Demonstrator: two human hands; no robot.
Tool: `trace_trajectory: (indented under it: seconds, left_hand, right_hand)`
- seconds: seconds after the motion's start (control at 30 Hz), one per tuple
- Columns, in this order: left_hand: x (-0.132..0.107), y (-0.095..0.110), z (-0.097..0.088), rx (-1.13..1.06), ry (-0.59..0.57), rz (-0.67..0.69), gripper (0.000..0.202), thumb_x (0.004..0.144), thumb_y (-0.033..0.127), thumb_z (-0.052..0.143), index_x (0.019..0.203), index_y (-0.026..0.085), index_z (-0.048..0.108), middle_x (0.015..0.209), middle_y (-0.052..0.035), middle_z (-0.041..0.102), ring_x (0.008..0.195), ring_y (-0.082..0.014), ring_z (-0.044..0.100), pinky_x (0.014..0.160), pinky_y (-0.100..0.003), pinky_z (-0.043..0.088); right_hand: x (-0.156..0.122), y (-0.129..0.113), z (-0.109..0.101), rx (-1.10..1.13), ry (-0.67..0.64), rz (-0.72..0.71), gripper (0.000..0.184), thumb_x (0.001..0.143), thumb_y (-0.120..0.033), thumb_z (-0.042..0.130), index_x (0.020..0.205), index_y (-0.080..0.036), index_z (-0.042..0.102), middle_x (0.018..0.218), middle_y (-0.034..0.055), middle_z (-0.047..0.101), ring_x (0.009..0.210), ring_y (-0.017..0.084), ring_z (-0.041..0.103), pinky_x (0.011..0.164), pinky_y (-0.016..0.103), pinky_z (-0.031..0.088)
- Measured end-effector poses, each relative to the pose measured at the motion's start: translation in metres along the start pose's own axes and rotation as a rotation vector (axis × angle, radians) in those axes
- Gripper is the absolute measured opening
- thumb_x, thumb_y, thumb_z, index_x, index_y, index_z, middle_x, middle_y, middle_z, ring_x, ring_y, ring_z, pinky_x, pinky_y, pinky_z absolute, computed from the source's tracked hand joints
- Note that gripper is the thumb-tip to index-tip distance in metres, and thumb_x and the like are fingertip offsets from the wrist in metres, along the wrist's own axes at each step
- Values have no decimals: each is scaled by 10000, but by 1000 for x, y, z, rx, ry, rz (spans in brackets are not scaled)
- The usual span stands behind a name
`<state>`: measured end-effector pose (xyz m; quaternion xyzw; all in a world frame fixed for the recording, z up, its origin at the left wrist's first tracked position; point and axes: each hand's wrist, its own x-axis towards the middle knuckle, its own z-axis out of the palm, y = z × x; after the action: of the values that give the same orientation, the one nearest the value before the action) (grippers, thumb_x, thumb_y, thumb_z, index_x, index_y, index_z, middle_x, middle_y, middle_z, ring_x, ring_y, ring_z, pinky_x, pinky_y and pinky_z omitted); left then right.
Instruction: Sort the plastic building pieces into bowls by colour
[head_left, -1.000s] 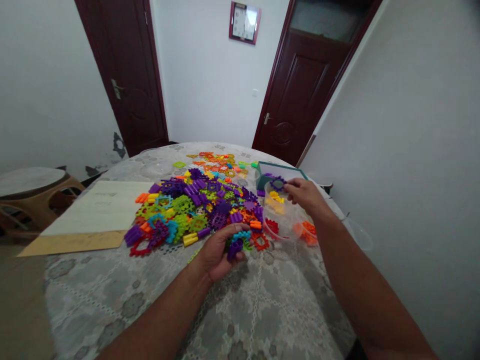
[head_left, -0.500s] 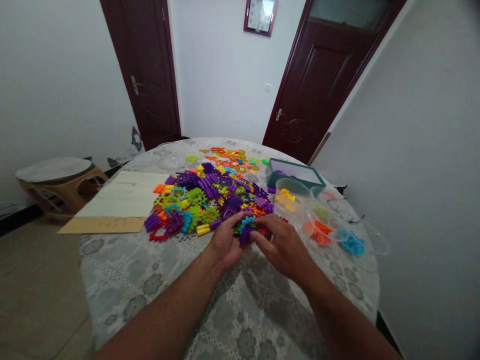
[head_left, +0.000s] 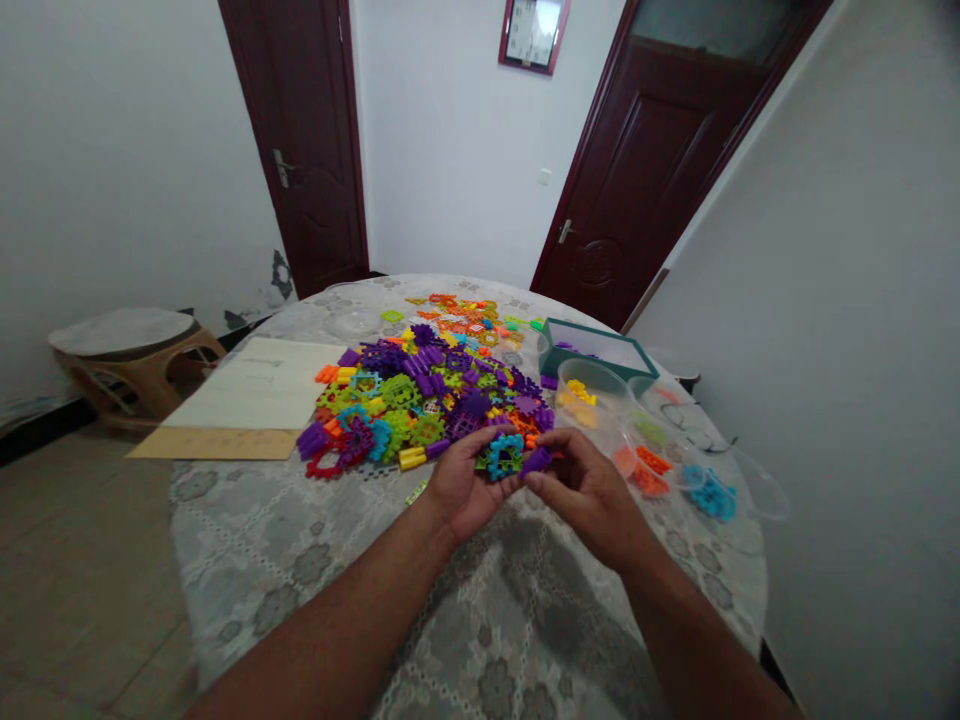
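In my left hand [head_left: 469, 485], palm up with curled fingers, rests a blue toothed plastic building piece [head_left: 504, 456] with green toothed parts beside it. My right hand [head_left: 589, 490] pinches a purple tube-shaped piece [head_left: 535, 461] between thumb and fingers, at the right side of the blue piece. Whether the purple piece is joined to the blue one I cannot tell. Just beyond both hands lies a heap of mixed plastic building pieces [head_left: 401, 392], mostly purple and green. A yellow tube piece [head_left: 412, 458] lies at the heap's near edge.
Right of the heap stand a clear tub with yellow pieces [head_left: 577, 392], a green-rimmed box [head_left: 598, 352], orange pieces [head_left: 651, 470] and blue pieces [head_left: 709, 493]. Cream paper [head_left: 255, 392] lies on the left. Flatter orange pieces [head_left: 457, 318] are spread at the back.
My right hand has drawn a little to the right with the purple piece, uncovering more of the blue piece. My left hand's fingers have opened slightly. The whole view has shifted slightly.
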<state>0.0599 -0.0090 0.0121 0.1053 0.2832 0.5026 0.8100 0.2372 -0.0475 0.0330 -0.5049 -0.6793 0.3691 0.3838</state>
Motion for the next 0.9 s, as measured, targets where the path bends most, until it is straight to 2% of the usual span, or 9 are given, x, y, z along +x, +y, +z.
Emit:
trace_trajectory:
  seconds: [0.17,0.3,0.37,0.43,0.53,0.6,0.7,0.8,0.9]
  left_hand:
    - [-2,1,1,58,5,-9,179,910,177,622,1034,91,716,880,-140,764,765,-233,761,686,-360,663]
    - [-2,1,0,72,-13,6,180,893,164,651,1037,82,723,907,-146,768,793,-241,770,716,-363,671]
    - [-3,1,0,82,-13,0,190,894,166,654,1048,80,724,925,-153,770,814,-250,775,729,-368,675]
    - [-3,1,1,93,-1,-8,202,894,169,657,1061,75,721,939,-164,768,844,-267,781,741,-377,676]
    - [-3,1,1,104,7,-3,200,896,166,657,1066,81,716,944,-167,767,868,-284,785,764,-399,678]
    - [-3,1,0,109,0,5,183,901,162,648,1055,91,715,937,-160,767,864,-280,786,786,-414,677]
    - [-2,1,-3,108,-24,5,174,914,164,632,1052,99,714,949,-159,770,878,-279,787,814,-429,673]
    - [-3,0,-4,106,-56,0,181,927,174,621,1060,99,719,975,-164,773,902,-292,786,831,-450,667]
    - [-3,-1,-4,108,-98,6,170,931,165,619,1045,105,730,994,-153,771,896,-278,779,851,-474,661]
  right_hand:
    - [12,6,-47,-78,-168,27,371,890,-217,662,1257,-237,612,958,18,687,766,151,626,659,266,493]
    - [35,11,-75,-88,-420,110,392,862,-207,670,1253,-222,641,874,-1,701,735,150,646,675,274,521]
    - [59,17,-90,-48,-413,126,420,820,-222,721,1234,-195,656,873,13,718,744,159,664,704,291,549]
    - [90,24,-106,14,-198,109,485,761,-216,761,1233,-168,657,948,49,739,771,166,679,735,308,574]
    - [135,37,-130,82,319,44,587,740,-222,760,1306,-152,620,1139,112,735,846,172,702,791,324,593]
    - [153,42,-139,24,552,24,634,756,-230,743,1367,-153,595,1288,148,694,889,177,713,808,333,598]
    - [146,39,-132,-152,605,16,540,815,-248,690,1344,-152,637,1301,151,696,859,183,721,797,347,602]
    - [104,24,-96,-249,395,-39,333,906,-291,625,1198,-162,719,1046,99,762,807,197,717,772,356,597]
    - [52,7,-48,-332,160,-254,247,957,-262,605,1163,-215,732,1089,79,752,972,214,703,875,372,574]
